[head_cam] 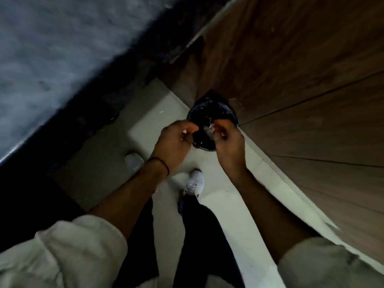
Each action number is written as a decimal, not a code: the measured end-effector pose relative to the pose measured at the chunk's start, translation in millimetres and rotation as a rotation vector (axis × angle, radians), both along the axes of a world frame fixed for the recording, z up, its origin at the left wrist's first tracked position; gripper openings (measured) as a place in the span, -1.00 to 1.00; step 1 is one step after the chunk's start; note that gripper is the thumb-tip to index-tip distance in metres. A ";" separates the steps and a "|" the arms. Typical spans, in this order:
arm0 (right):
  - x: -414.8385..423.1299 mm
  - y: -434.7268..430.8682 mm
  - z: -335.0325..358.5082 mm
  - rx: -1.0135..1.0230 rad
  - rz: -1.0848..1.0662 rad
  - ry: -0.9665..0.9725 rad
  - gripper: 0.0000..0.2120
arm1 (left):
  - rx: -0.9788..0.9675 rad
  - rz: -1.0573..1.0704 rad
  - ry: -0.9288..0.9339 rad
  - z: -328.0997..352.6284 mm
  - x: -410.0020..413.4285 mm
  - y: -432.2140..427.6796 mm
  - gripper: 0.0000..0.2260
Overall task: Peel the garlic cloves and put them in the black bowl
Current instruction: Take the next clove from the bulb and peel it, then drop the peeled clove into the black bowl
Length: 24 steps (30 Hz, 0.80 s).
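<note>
Pinching pale peel [208, 129], right hand [228, 146] hovers over one black bag [212, 110].

A pale tiled floor [149, 109] runs between wood-grain cabinet panels [301, 69] on the right and a grey speckled counter [52, 48] with a dark edge on the left. The light is dim.

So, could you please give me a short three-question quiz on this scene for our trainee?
1. True or false: the left hand and right hand are held over a black container on the floor.
2. Which wrist wears a thin dark band? A left, B right, C neither.
3. What does the right hand pinch?
Key: 1 true; 2 A; 3 a whitish papery bit, probably garlic skin.
</note>
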State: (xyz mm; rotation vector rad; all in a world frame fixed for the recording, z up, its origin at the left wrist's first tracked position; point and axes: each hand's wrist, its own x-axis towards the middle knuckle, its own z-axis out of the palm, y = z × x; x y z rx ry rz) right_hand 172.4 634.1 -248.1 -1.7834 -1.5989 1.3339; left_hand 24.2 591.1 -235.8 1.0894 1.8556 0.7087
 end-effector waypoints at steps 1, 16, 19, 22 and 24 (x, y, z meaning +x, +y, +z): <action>-8.9 -8.2 27.5 0.031 0.021 0.024 -0.79 | 0.026 0.016 -0.005 25.6 -6.1 -11.4 -0.76; -245.7 -242.7 262.6 0.023 0.782 0.531 -0.89 | 0.443 0.945 0.182 257.6 -162.5 -347.3 -0.80; -299.2 -300.6 275.3 0.012 0.984 0.560 -0.88 | 0.462 1.163 0.275 263.3 -180.3 -421.0 -0.80; -338.7 -355.5 275.2 -0.014 1.165 0.543 -0.85 | 0.457 1.379 0.301 260.8 -183.7 -477.5 -0.75; -361.7 -390.3 269.0 -0.050 1.275 0.517 -0.84 | 0.471 1.516 0.293 256.3 -183.9 -506.6 -0.71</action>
